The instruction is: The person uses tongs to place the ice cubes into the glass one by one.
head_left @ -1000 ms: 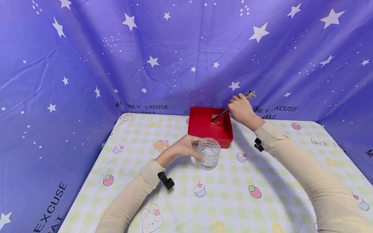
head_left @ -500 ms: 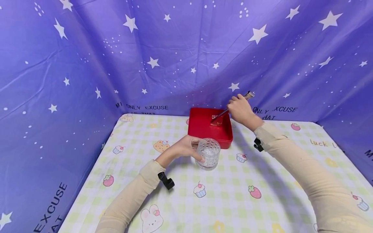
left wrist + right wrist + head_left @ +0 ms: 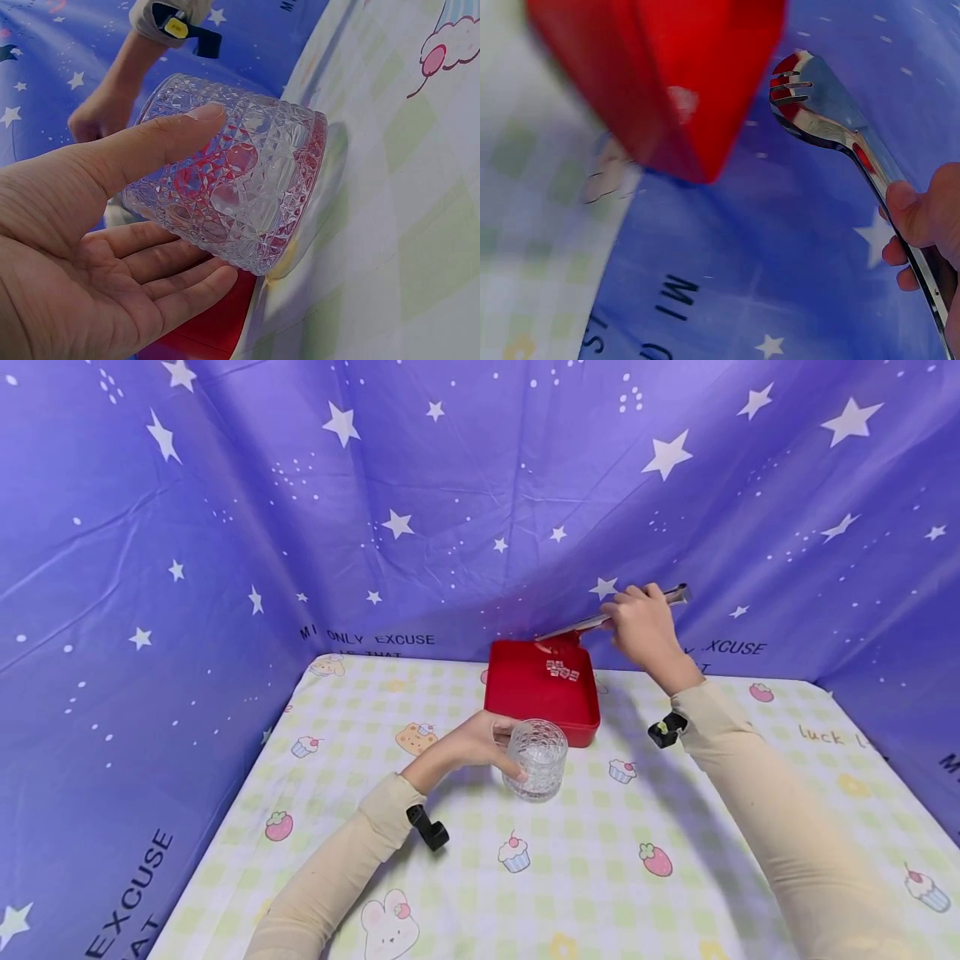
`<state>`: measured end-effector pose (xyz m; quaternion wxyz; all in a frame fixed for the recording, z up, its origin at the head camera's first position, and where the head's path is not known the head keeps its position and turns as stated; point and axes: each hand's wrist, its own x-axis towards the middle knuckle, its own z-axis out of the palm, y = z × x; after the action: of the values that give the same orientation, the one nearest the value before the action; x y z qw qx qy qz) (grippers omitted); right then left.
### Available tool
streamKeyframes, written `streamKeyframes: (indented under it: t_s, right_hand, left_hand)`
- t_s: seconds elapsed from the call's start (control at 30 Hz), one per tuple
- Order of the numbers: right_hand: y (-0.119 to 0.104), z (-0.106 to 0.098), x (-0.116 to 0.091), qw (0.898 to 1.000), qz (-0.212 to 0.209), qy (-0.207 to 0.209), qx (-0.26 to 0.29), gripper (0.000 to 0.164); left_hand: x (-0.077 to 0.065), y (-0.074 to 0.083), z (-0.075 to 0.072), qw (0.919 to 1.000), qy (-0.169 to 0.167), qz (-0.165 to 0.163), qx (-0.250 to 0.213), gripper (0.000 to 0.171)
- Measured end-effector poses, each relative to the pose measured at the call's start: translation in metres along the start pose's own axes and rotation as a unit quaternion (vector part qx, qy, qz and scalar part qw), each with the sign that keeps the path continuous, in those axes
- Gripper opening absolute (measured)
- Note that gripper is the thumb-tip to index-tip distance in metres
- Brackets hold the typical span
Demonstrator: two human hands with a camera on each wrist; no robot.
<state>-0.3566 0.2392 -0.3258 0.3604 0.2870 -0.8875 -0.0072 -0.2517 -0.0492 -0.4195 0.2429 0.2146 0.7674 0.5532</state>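
Note:
My left hand (image 3: 480,739) holds a clear, textured drinking glass (image 3: 538,762), which stands on the table in front of the red tray (image 3: 525,706). In the left wrist view the thumb lies along the near side of the glass (image 3: 232,165), with the fingers under its other side. My right hand (image 3: 643,625) grips metal serving tongs (image 3: 588,624) above the tray's back right. One end of the tongs (image 3: 810,112) is fork-shaped in the right wrist view; whether anything sits between the ends, I cannot tell. Several clear cubes (image 3: 562,671) lie inside the tray.
A checked tablecloth (image 3: 585,893) printed with cartoon figures covers the table. Behind it and at the sides hangs a purple curtain (image 3: 450,477) with white stars, close to the tray's back edge.
My right hand has lifted the tongs up and away from the tray's floor and tilted them flatter, which uncovers the clear cubes. My left hand and the glass stay in place.

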Motion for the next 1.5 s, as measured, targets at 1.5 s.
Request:
streamKeyframes:
  t_s: [1.5]
  right_hand:
    - [-0.029,-0.073,-0.038,0.897,0.222,0.143,0.355,0.019]
  left_hand:
    - [0.003,-0.005,-0.001,0.9998,-0.007,-0.008,-0.014,0.071]
